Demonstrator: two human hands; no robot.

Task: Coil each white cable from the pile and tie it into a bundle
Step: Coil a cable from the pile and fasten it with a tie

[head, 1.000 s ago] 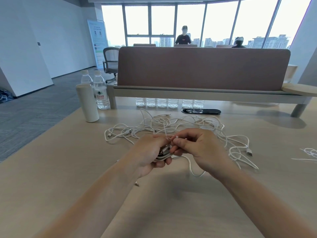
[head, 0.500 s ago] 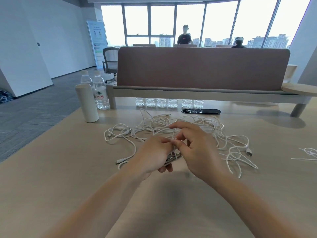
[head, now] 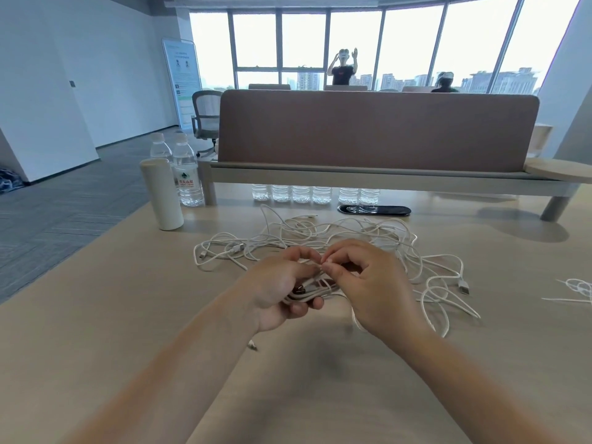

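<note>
My left hand (head: 278, 285) is curled round the coiled white cable (head: 312, 289), just over the desk (head: 128, 315). My right hand (head: 371, 285) is pinching a strand of it between thumb and forefinger. The tangled cable pile (head: 339, 230) sits at 12 o'clock from my hands, with loops trailing toward 3.

Open table (head: 105, 315) surface lies near the person and left of the cable pile (head: 346, 230). The pile fills the centre, with loops trailing right. Far left, a white flask (head: 161, 193) and two water bottles (head: 187, 174) stand together. A partition (head: 378, 133) blocks the back. Cable scraps (head: 576, 288) lie at the right edge.
</note>
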